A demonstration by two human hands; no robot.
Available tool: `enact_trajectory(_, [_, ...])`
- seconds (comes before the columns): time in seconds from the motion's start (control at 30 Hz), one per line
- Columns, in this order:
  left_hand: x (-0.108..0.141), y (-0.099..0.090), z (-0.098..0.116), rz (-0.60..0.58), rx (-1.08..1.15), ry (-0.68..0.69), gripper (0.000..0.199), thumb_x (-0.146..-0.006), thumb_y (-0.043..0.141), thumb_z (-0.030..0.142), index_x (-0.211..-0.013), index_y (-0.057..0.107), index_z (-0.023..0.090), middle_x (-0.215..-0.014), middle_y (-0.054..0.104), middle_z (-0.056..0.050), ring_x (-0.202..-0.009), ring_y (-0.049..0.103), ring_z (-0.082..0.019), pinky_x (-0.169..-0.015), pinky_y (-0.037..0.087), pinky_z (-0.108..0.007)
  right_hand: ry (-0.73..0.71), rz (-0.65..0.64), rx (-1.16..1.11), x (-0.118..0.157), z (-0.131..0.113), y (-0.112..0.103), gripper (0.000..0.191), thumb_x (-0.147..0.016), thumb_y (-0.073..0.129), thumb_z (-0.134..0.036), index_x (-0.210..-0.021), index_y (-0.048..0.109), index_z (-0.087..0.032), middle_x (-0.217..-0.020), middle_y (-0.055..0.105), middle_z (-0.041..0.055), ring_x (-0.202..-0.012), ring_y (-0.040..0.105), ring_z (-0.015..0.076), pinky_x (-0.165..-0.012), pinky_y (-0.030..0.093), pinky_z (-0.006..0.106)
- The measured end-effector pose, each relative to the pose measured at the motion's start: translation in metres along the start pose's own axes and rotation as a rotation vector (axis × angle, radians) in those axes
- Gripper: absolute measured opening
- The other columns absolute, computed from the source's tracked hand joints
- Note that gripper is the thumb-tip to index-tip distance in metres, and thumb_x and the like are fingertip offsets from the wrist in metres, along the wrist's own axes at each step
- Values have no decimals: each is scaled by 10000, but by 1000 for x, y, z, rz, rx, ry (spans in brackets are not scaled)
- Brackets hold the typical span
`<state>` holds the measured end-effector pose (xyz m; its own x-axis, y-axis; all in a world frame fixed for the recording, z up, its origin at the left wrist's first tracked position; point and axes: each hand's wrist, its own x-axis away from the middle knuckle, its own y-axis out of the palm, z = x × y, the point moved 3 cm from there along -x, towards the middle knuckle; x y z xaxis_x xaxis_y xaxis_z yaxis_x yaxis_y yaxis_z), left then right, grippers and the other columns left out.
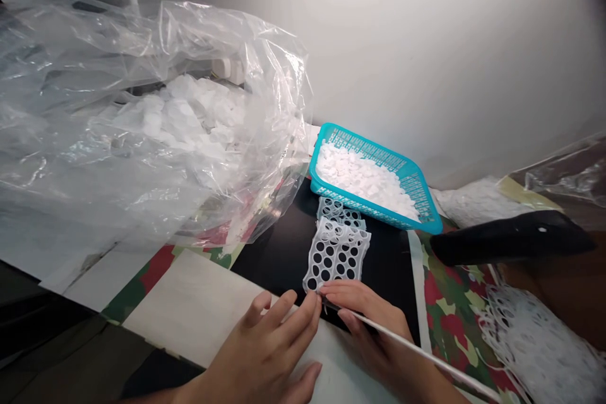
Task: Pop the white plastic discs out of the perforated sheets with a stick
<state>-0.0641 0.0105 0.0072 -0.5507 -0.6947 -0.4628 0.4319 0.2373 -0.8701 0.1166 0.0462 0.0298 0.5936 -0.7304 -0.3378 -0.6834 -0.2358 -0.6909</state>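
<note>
On a black mat (274, 259) lies a strip of thin whitish sheet (334, 259) punched with rows of round holes. My left hand (279, 341) is spread, its fingertips at the near edge of this sheet. My right hand (376, 322) is at the same edge, fingers stretched toward the left fingertips. A long thin white strip (416, 348) passes between its thumb and fingers and runs off to the lower right. Beyond the sheet stands a turquoise basket (379, 208) filled with small white pieces (364, 177). A second perforated piece (353, 218) shows by the basket's near side.
A large clear plastic bag (265, 120) with white flat pieces fills the left. A black elongated object (511, 237) juts in from the right, above a heap of perforated scraps (544, 341). A camouflage-patterned cloth (454, 303) covers the table. A pale wall (426, 44) rises behind.
</note>
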Motion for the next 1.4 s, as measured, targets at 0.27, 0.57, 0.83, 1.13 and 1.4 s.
enact_trajectory(0.27, [-2, 0, -1, 18, 6, 11, 362, -903, 571, 457, -1148, 666, 207, -1225, 657, 19, -1077, 479, -169, -892, 294, -351, -231, 10, 401, 9, -3, 10, 236, -948, 511, -104, -1150, 629, -73, -1131, 697, 175, -1159, 622, 234, -952, 570, 341])
enact_trajectory(0.57, [-3, 0, 0, 5, 28, 9, 320, -923, 549, 407, -1125, 671, 190, -1200, 665, 3, -1068, 479, -174, -896, 289, -348, -317, -5, 500, 1, -16, 9, 210, -921, 526, -53, -1076, 659, -5, -1058, 712, 226, -1106, 657, 271, -943, 577, 348])
enact_trajectory(0.83, [-4, -2, -1, -2, 37, 23, 325, -929, 546, 401, -1130, 671, 178, -1233, 640, 10, -1066, 469, -180, -889, 293, -345, -231, 48, 413, 7, -10, 13, 286, -927, 487, -36, -1184, 610, -41, -1088, 703, 195, -1102, 652, 249, -907, 594, 349])
enact_trajectory(1.13, [-4, -1, -3, -12, 13, 41, 393, -925, 547, 428, -1201, 639, 163, -1258, 630, 13, -1049, 461, -167, -882, 286, -339, -12, 99, 129, 2, 0, 5, 252, -950, 461, -105, -1126, 638, -140, -1021, 726, 97, -994, 685, 185, -864, 595, 299])
enact_trajectory(1.4, [-2, -2, -2, -31, 32, 7, 391, -940, 522, 424, -1220, 628, 173, -1269, 622, 19, -1049, 462, -170, -889, 288, -338, 76, 91, 38, -3, -2, 0, 242, -945, 466, -126, -1100, 647, -170, -1008, 725, 93, -991, 677, 195, -853, 587, 318])
